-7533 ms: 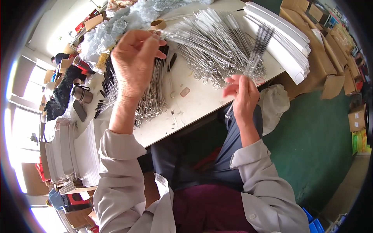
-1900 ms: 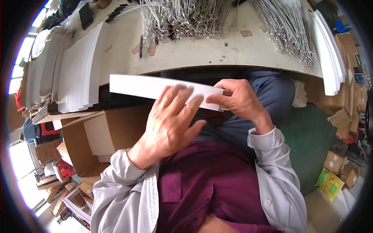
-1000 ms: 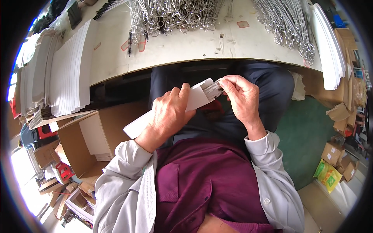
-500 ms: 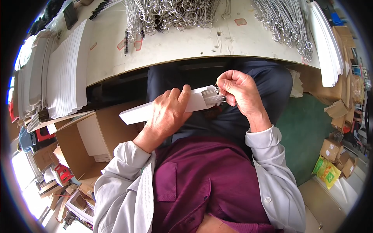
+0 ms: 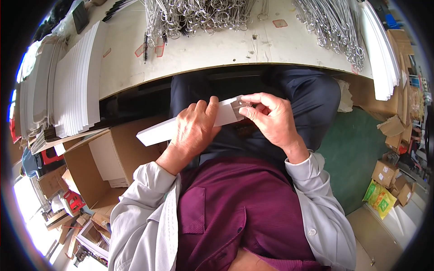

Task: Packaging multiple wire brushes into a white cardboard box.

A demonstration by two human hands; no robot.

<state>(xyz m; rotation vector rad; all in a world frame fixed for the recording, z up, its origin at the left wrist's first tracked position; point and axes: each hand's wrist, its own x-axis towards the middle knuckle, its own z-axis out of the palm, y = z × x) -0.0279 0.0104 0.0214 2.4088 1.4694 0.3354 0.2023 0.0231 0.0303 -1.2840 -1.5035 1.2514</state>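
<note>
A long narrow white carton (image 5: 158, 132) lies slanted above my lap, its open end toward the right. My left hand (image 5: 195, 127) is closed around its middle, thumb below and fingers over the top. At the open end, my right hand (image 5: 270, 116) is bent inward, with thumb and forefinger at the carton's mouth. Little of the wire brushes (image 5: 239, 107) shows there; the rest of them is inside the carton. The right fingertips press at the brush ends and partly cover them, so their exact grip is hard to see.
On the table (image 5: 199, 54) ahead lies a large pile of wire-handled brushes (image 5: 199, 16) with looped ends, and another bundle (image 5: 332, 29) to the right. Flat white cartons (image 5: 79, 81) stand stacked at left, more cartons (image 5: 379, 54) at right. An open cardboard box (image 5: 97, 167) is beside my left arm.
My right hand has moved left against the carton's mouth. The brushes that stuck out have slid mostly inside. My left hand keeps its hold on the carton.
</note>
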